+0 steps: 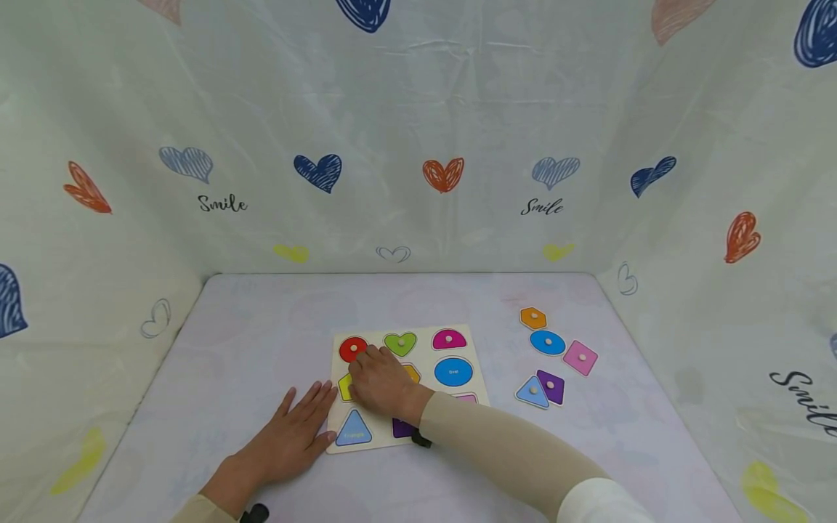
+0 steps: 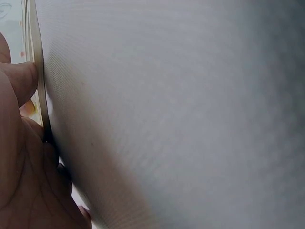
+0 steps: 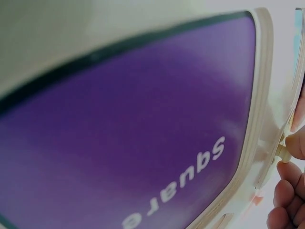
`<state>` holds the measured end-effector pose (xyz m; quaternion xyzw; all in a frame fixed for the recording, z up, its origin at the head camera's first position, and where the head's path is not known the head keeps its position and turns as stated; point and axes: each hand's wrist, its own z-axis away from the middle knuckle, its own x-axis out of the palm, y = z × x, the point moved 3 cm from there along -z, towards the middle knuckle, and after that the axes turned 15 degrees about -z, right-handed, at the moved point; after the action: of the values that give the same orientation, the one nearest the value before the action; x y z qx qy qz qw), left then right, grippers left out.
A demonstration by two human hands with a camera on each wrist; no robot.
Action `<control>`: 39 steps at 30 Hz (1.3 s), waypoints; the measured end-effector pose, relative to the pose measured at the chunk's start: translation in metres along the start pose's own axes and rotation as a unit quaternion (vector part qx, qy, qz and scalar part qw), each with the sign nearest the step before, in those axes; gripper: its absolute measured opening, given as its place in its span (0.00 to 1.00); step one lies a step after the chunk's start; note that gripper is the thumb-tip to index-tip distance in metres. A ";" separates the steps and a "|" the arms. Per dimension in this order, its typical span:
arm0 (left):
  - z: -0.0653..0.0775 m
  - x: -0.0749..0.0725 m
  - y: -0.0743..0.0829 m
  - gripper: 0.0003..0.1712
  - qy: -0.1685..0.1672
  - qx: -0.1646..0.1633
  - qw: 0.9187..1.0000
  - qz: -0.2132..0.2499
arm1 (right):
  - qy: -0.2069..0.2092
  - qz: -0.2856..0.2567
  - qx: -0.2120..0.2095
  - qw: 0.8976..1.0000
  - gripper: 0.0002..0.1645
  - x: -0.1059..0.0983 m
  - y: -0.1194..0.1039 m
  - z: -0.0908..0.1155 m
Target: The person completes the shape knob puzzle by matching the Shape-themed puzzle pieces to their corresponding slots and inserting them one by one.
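Observation:
A cream shape-puzzle board [image 1: 425,341] lies on the table. My right hand [image 1: 386,385] is over its left part, covering most of a yellow shape [image 1: 344,387]. In the right wrist view, thumb and fingertips pinch the small knob [image 3: 283,152] of a puzzle piece; most of that piece is hidden. My left hand [image 1: 297,436] lies flat with fingers spread, its thumb on the board's left edge. Knobbed pieces sit in the board: a red circle [image 1: 353,349], green heart [image 1: 400,343] and magenta semicircle [image 1: 449,339]. Bare recesses include a blue oval [image 1: 453,372], blue triangle [image 1: 354,428] and purple square [image 3: 124,109].
Right of the board lie loose knobbed pieces: an orange hexagon [image 1: 532,317], blue oval piece [image 1: 547,342], pink piece [image 1: 580,357], purple piece [image 1: 552,386] and blue triangle piece [image 1: 532,392]. A heart-printed curtain [image 1: 386,109] surrounds the white table [image 1: 275,312].

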<state>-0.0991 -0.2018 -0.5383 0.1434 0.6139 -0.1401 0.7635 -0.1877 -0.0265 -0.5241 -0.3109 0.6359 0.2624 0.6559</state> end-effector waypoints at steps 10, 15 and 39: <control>0.000 0.000 0.001 0.47 -0.002 -0.003 1.000 -0.001 | -0.001 0.003 0.003 1.000 0.25 0.002 0.000 0.000; 0.000 -0.001 0.001 0.47 -0.001 -0.002 1.000 0.003 | 0.000 -0.001 0.003 1.000 0.25 0.003 0.001 -0.001; -0.002 0.002 0.002 0.47 0.001 -0.004 1.000 -0.003 | 0.030 -0.002 0.024 0.999 0.24 -0.015 0.017 0.006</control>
<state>-0.0998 -0.1996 -0.5408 0.1384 0.6158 -0.1397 0.7629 -0.1970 -0.0095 -0.5105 -0.3037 0.6606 0.2362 0.6447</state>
